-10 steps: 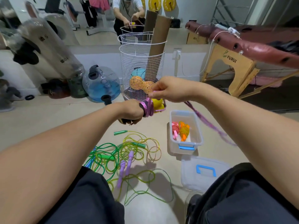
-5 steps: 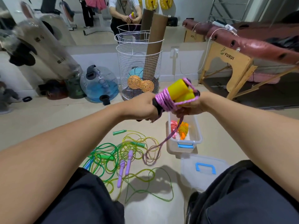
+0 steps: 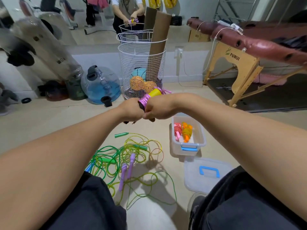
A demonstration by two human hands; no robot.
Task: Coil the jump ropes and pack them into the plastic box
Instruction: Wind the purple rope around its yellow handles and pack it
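Background wooden table leg [image 3: 235,67] reads "FURUI".

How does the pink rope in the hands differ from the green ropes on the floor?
The pink rope is wound tight around its yellow handle; the green ropes sprawl in loose, tangled loops. The pink rope is held off the floor by the left hand and right hand; the green ropes lie untouched on the floor. Neither is in the plastic box yet.
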